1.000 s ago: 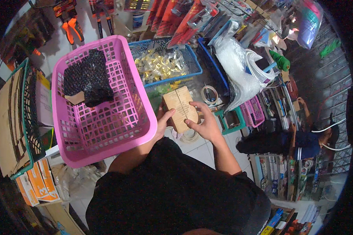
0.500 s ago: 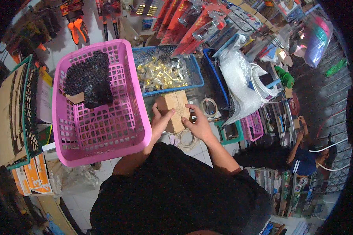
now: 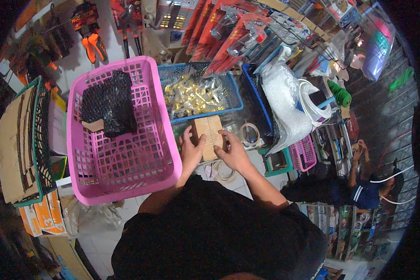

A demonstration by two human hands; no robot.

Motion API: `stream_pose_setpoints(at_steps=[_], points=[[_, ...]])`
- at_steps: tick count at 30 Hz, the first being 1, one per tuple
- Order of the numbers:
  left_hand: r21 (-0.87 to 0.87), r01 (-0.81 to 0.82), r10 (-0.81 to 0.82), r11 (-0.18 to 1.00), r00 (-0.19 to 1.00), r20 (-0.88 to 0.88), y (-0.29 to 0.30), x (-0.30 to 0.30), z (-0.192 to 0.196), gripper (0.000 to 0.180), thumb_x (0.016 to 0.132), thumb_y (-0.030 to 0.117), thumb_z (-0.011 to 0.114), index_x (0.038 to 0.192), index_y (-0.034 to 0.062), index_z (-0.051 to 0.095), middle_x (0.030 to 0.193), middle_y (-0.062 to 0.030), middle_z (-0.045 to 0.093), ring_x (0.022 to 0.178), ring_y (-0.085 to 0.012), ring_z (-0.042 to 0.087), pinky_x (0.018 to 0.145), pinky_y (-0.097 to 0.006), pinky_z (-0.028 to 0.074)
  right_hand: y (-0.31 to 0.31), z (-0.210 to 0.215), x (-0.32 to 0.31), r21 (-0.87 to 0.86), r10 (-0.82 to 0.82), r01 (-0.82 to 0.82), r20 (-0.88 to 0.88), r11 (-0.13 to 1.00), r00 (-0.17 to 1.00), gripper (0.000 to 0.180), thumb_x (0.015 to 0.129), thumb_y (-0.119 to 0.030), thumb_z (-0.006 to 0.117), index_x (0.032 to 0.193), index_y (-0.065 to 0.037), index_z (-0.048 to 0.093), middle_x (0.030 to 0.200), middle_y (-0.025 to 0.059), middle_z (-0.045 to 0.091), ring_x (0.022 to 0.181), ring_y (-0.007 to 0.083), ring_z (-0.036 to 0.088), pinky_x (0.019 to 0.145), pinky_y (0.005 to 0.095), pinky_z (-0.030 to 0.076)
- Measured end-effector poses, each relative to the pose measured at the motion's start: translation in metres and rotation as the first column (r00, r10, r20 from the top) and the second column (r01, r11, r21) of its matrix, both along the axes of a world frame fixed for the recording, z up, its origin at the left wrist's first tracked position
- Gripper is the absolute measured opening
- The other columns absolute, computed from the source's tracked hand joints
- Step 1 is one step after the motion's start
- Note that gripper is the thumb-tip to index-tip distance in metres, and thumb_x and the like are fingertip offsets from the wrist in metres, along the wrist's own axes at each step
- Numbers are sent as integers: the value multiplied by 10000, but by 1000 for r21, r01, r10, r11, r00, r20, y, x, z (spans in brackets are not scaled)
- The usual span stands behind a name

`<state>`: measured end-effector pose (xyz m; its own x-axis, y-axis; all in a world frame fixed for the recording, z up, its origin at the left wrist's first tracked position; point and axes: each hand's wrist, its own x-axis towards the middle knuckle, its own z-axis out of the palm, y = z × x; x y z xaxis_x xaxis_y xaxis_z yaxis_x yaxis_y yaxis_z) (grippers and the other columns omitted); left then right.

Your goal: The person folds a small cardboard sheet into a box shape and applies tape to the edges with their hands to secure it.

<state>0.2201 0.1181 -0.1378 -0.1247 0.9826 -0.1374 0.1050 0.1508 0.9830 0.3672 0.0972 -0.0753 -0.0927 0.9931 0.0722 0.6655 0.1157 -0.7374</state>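
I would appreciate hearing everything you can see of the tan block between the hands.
The tan block is rectangular, perhaps cardboard or wood, with a dark line lengthwise along its upper face and small marks beside it. The left hand and right hand hold it from either side, thumbs toward its upper face. It is just short of the blue basket, long side pointing toward it.

Counter (image 3: pixel 233 122): dark surface, partly visible; blue basket (image 3: pixel 207 115) of brass-coloured fittings (image 3: pixel 193 95) rests directly on it; pale coil (image 3: pixel 258 134) near basket, support unclear; floor (image 3: pixel 95 247): pale tiles, partly hidden
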Motion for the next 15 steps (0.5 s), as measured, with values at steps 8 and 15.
stream_pose_setpoints(at_steps=[8, 15], points=[[486, 393, -88, 781, 839, -537, -34, -9, 32, 475, 701, 222, 699, 1134, 145, 517, 1196, -183, 348, 1077, -377, 403, 877, -443, 377, -3, -3, 4, 48, 9, -5, -72, 999, 997, 467, 764, -191, 645, 1171, -31, 483, 1040, 199, 530, 895, 283, 547, 759, 346, 452], [468, 464, -130, 752, 801, -584, -31, -17, 33, 431, 695, 222, 709, 1105, 161, 590, 1250, -155, 372, 1135, -354, 398, 903, -417, 386, -8, -12, 51, 56, -167, 172, -89, 984, 982, 355, 789, -190, 624, 1083, -8, 544, 1021, 179, 558, 836, 289, 586, 767, 368, 458]])
